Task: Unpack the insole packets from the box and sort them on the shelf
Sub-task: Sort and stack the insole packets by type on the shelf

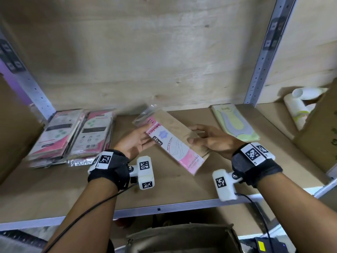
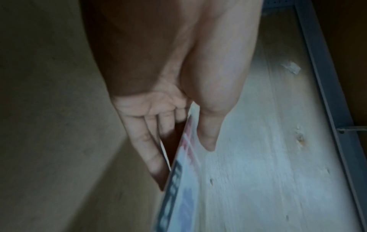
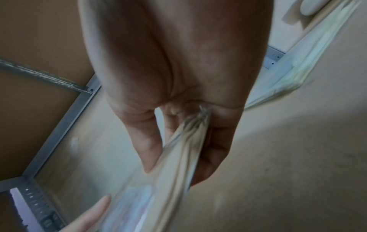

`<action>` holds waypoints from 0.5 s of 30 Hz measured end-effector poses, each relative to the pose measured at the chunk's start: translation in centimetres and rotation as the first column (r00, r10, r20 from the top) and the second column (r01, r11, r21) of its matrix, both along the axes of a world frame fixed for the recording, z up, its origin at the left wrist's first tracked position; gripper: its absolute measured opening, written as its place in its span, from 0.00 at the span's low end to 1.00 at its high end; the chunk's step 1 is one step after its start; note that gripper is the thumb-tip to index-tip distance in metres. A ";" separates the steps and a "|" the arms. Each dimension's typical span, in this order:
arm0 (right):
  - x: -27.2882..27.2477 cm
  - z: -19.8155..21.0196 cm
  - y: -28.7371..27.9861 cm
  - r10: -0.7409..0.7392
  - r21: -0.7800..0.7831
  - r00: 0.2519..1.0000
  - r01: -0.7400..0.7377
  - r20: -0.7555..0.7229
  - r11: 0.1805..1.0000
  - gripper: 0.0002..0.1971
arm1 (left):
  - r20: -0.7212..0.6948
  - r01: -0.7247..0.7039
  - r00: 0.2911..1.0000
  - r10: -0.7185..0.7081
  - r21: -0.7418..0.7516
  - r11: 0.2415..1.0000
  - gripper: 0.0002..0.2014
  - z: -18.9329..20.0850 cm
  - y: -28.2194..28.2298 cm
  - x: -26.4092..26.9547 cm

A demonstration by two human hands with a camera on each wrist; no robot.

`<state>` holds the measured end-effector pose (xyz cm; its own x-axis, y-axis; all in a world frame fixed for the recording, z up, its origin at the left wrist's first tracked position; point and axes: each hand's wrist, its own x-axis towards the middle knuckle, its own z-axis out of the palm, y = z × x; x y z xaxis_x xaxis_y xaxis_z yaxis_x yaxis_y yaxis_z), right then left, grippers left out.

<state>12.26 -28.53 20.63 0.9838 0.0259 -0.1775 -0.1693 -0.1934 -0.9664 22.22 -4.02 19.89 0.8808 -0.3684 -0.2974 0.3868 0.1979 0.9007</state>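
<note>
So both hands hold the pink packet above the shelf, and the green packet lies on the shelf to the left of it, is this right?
Not quite. The green packet lies to the right of the pink packet, not the left; the head view shows it. On the left lie two stacks of packets. The rest stands: the left hand and right hand both hold the pink packet above the shelf.

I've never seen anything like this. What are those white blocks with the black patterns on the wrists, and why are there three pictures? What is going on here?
No machine here: a person works with bare hands. The white blocks are small wrist cameras. The wide picture comes from a head camera; the two dim ones look along each hand. The left hand and right hand both hold a pink packet over a shelf. On it lie pink packet stacks at the left and a green packet at the right. Below sits an open cardboard box.
</note>
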 end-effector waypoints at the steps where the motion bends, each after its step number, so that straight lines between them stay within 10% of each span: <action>1: 0.0 -0.1 -0.1 0.003 -0.003 1.000 -0.003 -0.015 1.000 0.24 | 0.000 -0.036 0.999 0.036 -0.007 0.999 0.13 -0.1 0.4 0.3; 15: -1.2 -0.9 -0.6 0.212 0.058 0.976 -0.210 -0.042 0.976 0.22 | 0.448 -0.304 0.891 0.073 0.472 0.827 0.22 -1.0 3.3 0.1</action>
<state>11.07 -29.14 19.69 0.9456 0.2425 -0.2168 -0.1761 -0.1785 -0.9681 22.37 -0.73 18.87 0.9972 -0.0752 -0.0055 -0.0181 -0.3100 0.9506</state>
